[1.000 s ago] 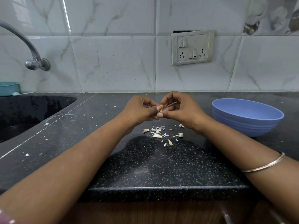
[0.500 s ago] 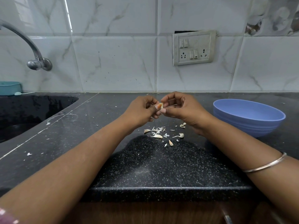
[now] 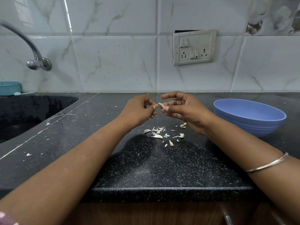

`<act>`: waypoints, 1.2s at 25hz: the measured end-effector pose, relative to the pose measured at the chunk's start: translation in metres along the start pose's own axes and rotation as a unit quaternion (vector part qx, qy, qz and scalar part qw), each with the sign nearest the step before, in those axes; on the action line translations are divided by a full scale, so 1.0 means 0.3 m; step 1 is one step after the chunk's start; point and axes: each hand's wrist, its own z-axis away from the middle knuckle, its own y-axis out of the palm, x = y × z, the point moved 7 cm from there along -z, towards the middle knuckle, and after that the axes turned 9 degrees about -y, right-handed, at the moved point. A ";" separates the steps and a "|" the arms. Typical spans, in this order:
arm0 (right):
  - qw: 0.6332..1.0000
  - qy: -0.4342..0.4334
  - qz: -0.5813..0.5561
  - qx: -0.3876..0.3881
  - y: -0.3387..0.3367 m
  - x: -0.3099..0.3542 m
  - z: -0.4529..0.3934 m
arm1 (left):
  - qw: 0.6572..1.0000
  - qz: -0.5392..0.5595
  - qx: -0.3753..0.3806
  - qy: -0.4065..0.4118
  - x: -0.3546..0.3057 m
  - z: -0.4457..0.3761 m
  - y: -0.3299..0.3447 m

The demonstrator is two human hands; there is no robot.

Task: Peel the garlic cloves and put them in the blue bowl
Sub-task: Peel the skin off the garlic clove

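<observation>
Pinching one garlic clove (image 3: 160, 104) between them, both the left hand (image 3: 138, 111) and right hand (image 3: 181, 108) hover left of one blue bowl (image 3: 250, 116); about six loose cloves (image 3: 158, 136) lie beneath.

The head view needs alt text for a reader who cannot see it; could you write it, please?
Two hands, left and right, pinch a garlic clove above a black counter strewn with peel. A blue bowl sits at right.

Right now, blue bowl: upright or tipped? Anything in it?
Upright: the blue bowl sits on its base on the counter, rim facing up. Contents: cannot tell; only the far inner wall shows, and it is bare.
</observation>
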 end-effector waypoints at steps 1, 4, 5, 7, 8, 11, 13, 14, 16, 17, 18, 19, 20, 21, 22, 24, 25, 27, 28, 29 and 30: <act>1.000 0.000 0.001 -0.003 -0.001 0.001 0.000 | 0.999 -0.035 -0.005 0.001 0.001 -0.001 -0.003; 1.000 0.001 0.002 -0.010 -0.005 0.002 0.000 | 0.993 -0.117 0.002 -0.004 0.006 0.004 -0.003; 1.000 0.001 0.001 -0.012 -0.006 0.001 0.000 | 0.992 -0.123 0.000 -0.003 0.003 0.008 -0.004; 1.000 0.002 -0.003 -0.018 -0.009 0.001 -0.003 | 0.998 -0.057 0.012 -0.004 0.001 0.013 -0.004; 1.000 0.002 -0.008 -0.023 -0.011 0.000 -0.004 | 0.999 0.009 0.031 -0.008 -0.002 0.015 0.000; 0.999 0.002 -0.030 -0.031 -0.019 -0.003 -0.008 | 0.978 0.174 0.115 -0.017 -0.022 0.031 0.019; 0.999 0.003 -0.039 -0.028 -0.018 -0.004 -0.007 | 0.968 0.214 0.128 -0.009 -0.029 0.034 0.016; 0.999 0.004 -0.035 -0.022 -0.015 -0.003 -0.005 | 0.966 0.226 0.123 -0.006 -0.030 0.034 0.011; 1.000 0.007 -0.012 -0.005 -0.006 -0.005 0.000 | 0.965 0.242 0.104 -0.007 -0.025 0.031 0.002; 1.000 0.009 0.000 0.005 0.000 -0.007 0.002 | 0.964 0.247 0.096 -0.009 -0.022 0.029 -0.001; 1.000 0.010 0.014 0.017 0.007 -0.010 0.004 | 0.963 0.252 0.090 -0.010 -0.020 0.026 -0.003; 0.999 0.009 0.027 0.031 0.015 -0.012 0.005 | 0.962 0.260 0.086 -0.011 -0.019 0.023 -0.006; 0.998 0.006 0.042 0.043 0.023 -0.015 0.006 | 0.959 0.270 0.083 -0.011 -0.018 0.022 -0.009; 0.997 0.000 0.056 0.053 0.028 -0.019 0.005 | 0.957 0.280 0.078 -0.013 -0.017 0.020 -0.012; 0.996 -0.004 0.070 0.060 0.033 -0.021 0.005 | 0.955 0.288 0.071 -0.016 -0.015 0.017 -0.017; 0.992 -0.014 0.103 0.074 0.036 -0.024 0.004 | 0.953 0.296 0.053 -0.023 -0.010 0.014 -0.027; 0.989 -0.018 0.121 0.083 0.038 -0.024 0.004 | 0.953 0.298 0.046 -0.026 -0.007 0.012 -0.032; 0.983 -0.032 0.151 0.100 0.041 -0.021 0.004 | 0.952 0.302 0.044 -0.027 -0.003 0.008 -0.032; 0.981 -0.039 0.160 0.106 0.043 -0.018 0.005 | 0.951 0.303 0.048 -0.024 -0.003 0.008 -0.028; 0.980 -0.043 0.164 0.110 0.045 -0.017 0.005 | 0.952 0.301 0.053 -0.019 -0.004 0.009 -0.024; 0.979 -0.045 0.163 0.112 0.047 -0.017 0.005 | 0.954 0.296 0.057 -0.014 -0.006 0.010 -0.021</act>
